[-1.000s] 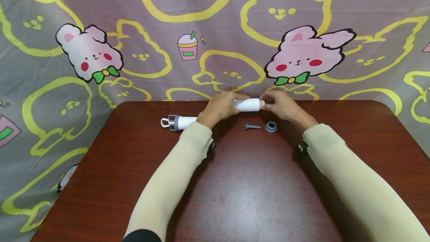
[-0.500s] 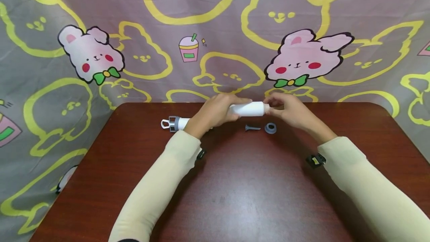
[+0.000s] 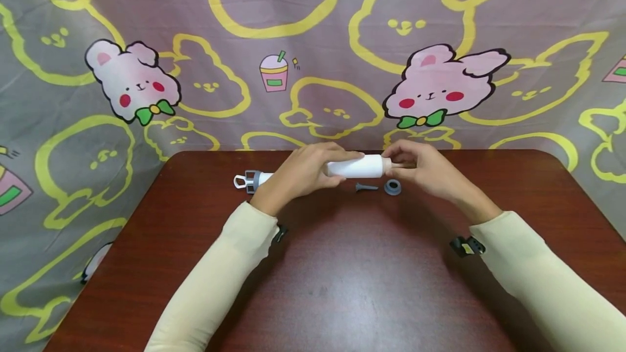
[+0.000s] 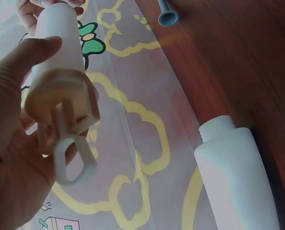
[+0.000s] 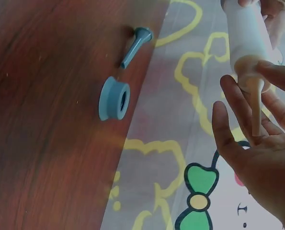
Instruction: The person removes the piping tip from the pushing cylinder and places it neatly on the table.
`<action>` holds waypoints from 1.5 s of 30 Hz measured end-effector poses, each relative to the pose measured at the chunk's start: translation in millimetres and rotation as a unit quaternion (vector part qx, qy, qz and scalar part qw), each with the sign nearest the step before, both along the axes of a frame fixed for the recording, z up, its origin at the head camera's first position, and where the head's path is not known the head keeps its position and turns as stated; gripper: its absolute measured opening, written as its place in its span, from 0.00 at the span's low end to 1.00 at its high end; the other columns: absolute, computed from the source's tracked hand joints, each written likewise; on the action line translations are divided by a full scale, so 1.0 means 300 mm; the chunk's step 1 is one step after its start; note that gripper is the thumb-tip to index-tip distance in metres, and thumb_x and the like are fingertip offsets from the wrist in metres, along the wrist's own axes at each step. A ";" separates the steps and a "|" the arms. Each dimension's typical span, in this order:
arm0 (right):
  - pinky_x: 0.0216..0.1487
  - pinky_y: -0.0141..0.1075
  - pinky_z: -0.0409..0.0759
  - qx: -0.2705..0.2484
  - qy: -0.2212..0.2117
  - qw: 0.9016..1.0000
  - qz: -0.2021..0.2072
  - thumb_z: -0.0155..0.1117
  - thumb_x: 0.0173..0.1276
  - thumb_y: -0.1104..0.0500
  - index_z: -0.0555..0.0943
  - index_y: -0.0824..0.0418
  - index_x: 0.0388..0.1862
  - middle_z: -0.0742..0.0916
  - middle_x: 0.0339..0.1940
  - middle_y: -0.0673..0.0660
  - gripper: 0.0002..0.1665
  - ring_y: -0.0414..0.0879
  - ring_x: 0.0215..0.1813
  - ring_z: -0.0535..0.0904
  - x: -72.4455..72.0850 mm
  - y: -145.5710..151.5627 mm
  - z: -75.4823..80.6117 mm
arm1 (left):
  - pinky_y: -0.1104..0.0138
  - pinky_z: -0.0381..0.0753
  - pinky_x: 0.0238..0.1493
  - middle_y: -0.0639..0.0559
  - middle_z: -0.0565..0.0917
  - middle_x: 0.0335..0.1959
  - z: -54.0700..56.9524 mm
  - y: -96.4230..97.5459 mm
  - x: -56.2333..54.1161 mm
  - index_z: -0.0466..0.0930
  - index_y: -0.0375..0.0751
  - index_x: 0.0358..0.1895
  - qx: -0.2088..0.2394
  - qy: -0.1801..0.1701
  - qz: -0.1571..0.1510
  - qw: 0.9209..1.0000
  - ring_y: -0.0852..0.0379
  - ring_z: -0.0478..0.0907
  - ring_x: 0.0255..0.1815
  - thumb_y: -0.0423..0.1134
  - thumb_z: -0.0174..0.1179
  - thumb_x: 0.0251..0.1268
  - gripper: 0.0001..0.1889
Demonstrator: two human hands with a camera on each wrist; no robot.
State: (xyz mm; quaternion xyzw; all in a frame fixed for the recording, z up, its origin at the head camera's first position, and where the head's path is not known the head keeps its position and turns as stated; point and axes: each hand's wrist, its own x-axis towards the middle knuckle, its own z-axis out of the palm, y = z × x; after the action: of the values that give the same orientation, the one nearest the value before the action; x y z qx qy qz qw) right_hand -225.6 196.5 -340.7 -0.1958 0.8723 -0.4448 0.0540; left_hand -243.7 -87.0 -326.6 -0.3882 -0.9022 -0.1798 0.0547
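Observation:
My left hand (image 3: pixel 308 173) grips a white squeeze bottle (image 3: pixel 362 166), held sideways above the table's far edge. The left wrist view shows its beige caged base (image 4: pixel 58 96) with a pale loop (image 4: pixel 75 163) and the thumb along the white body. At the bottle's other end, my right hand (image 3: pixel 425 173) pinches a beige nozzle cap (image 5: pixel 250 72); the cap's thin spout (image 5: pixel 256 115) points toward the palm. Below the bottle lie a small grey nozzle (image 3: pixel 367 187) and a grey cap ring (image 3: pixel 393 187).
A second white bottle (image 4: pixel 235 177) with a bare threaded neck lies on the brown table (image 3: pixel 323 265). Its grey caged base (image 3: pixel 252 181) and white loop point left, and my left hand partly hides it. A patterned cloth (image 3: pixel 313 42) hangs behind the table.
Both hands have drawn the bottle a little toward me, and the wrists have spread apart. The thin spout now shows between the right fingers. The parts on the table stay put.

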 end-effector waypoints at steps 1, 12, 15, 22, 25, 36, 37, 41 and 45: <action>0.49 0.29 0.82 -0.003 -0.003 1.000 0.002 0.71 0.73 0.56 0.81 0.62 0.60 0.88 0.55 0.62 0.20 0.53 0.54 0.86 0.007 -0.001 0.002 | 0.64 0.83 0.45 0.56 0.87 0.57 0.000 -0.004 0.006 0.82 0.63 0.69 0.003 -0.001 -0.002 1.000 0.59 0.82 0.43 0.41 0.73 0.65 0.28; 0.48 0.33 0.85 -0.036 -0.027 0.999 -0.004 0.73 0.71 0.57 0.81 0.60 0.59 0.91 0.51 0.61 0.20 0.46 0.48 0.87 0.063 -0.006 0.024 | 0.66 0.81 0.38 0.57 0.88 0.55 0.005 -0.036 0.064 0.84 0.60 0.66 0.037 0.047 -0.021 0.998 0.61 0.81 0.39 0.42 0.76 0.62 0.27; 0.49 0.33 0.86 -0.039 -0.027 0.999 -0.005 0.74 0.70 0.57 0.81 0.60 0.59 0.90 0.51 0.60 0.21 0.44 0.48 0.88 0.073 -0.006 0.023 | 0.66 0.81 0.36 0.58 0.88 0.56 0.006 -0.045 0.077 0.85 0.59 0.64 0.047 0.057 -0.022 0.997 0.61 0.82 0.41 0.43 0.77 0.61 0.26; 0.49 0.34 0.86 -0.055 -0.026 0.998 0.004 0.75 0.69 0.57 0.81 0.60 0.58 0.90 0.52 0.60 0.21 0.46 0.48 0.89 0.083 -0.011 0.012 | 0.64 0.82 0.37 0.59 0.89 0.55 0.006 -0.063 0.103 0.86 0.59 0.63 0.064 0.080 -0.026 0.994 0.60 0.85 0.46 0.45 0.78 0.59 0.26; 0.48 0.34 0.87 -0.066 -0.027 0.997 0.011 0.76 0.69 0.57 0.81 0.61 0.58 0.89 0.52 0.61 0.21 0.47 0.47 0.89 0.083 -0.014 0.009 | 0.64 0.81 0.36 0.58 0.90 0.54 0.003 -0.066 0.110 0.87 0.58 0.62 0.071 0.092 -0.031 0.993 0.59 0.85 0.47 0.45 0.79 0.58 0.26; 0.47 0.36 0.87 -0.098 -0.035 0.994 0.016 0.76 0.67 0.61 0.82 0.62 0.57 0.89 0.50 0.63 0.21 0.48 0.46 0.88 0.092 -0.017 0.002 | 0.67 0.82 0.35 0.57 0.89 0.53 -0.001 -0.076 0.127 0.89 0.55 0.60 0.079 0.114 -0.047 0.989 0.59 0.84 0.47 0.44 0.79 0.58 0.24; 0.47 0.36 0.88 -0.098 -0.036 0.994 0.016 0.76 0.67 0.61 0.82 0.62 0.57 0.88 0.51 0.63 0.21 0.46 0.46 0.88 0.092 -0.017 0.003 | 0.67 0.82 0.35 0.57 0.89 0.53 -0.001 -0.077 0.129 0.89 0.56 0.60 0.079 0.117 -0.049 0.989 0.59 0.84 0.46 0.44 0.79 0.58 0.24; 0.48 0.38 0.88 -0.101 -0.037 0.994 0.019 0.76 0.67 0.61 0.82 0.62 0.57 0.88 0.51 0.62 0.21 0.46 0.46 0.88 0.091 -0.017 -0.002 | 0.67 0.82 0.35 0.57 0.89 0.53 -0.001 -0.080 0.134 0.89 0.55 0.60 0.080 0.123 -0.053 0.988 0.59 0.83 0.46 0.44 0.79 0.58 0.24; 0.48 0.38 0.88 -0.101 -0.033 0.994 0.021 0.76 0.67 0.61 0.83 0.62 0.57 0.88 0.51 0.60 0.20 0.47 0.46 0.89 0.090 -0.018 -0.007 | 0.67 0.83 0.36 0.56 0.89 0.53 -0.004 -0.083 0.135 0.89 0.55 0.59 0.083 0.125 -0.055 0.987 0.58 0.83 0.46 0.43 0.80 0.58 0.24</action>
State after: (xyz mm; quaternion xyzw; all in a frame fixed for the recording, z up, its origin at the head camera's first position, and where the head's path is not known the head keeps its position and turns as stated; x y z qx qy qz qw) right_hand -198.6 191.2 -342.9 -0.2041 0.8164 -0.5354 0.0721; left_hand -203.2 -112.0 -327.9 -0.4510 -0.8475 -0.2065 0.1890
